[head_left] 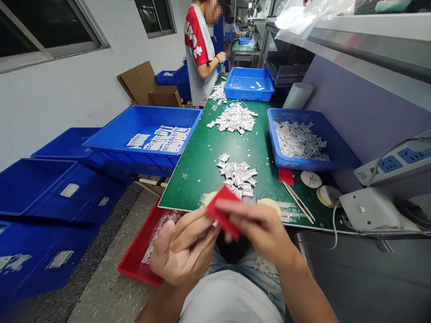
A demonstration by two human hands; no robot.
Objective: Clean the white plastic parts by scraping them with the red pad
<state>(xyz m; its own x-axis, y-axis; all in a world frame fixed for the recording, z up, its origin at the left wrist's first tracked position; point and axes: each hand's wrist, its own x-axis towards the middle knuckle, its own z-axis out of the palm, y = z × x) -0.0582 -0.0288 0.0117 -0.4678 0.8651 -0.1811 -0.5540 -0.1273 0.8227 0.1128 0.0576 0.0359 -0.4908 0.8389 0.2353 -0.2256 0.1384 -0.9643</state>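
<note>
In the head view, the left hand [183, 249] and right hand [257, 229] are held together just off the bench edge, both closed on a red piece [224, 211]. The left fingers [193, 229] pinch its lower side, while the right fingers [240, 211] lie across its top and press down. Something pale shows at its lower edge, too small to tell. Pinching from both sides like this gives the piece steady support.

Just past the hands, two tan pads [269, 206] sit on a green mat [191, 188], with a heap of white pieces [236, 176] behind them and a second heap [235, 117] farther on. Tweezers [298, 202] lie to the right beside a red square [286, 176]. A blue basket [274, 117] holds more white pieces. A red tray [134, 264] sits below the bench's near edge, blue crates [141, 117] stand left, and a co-worker [200, 58] works at the far end.
</note>
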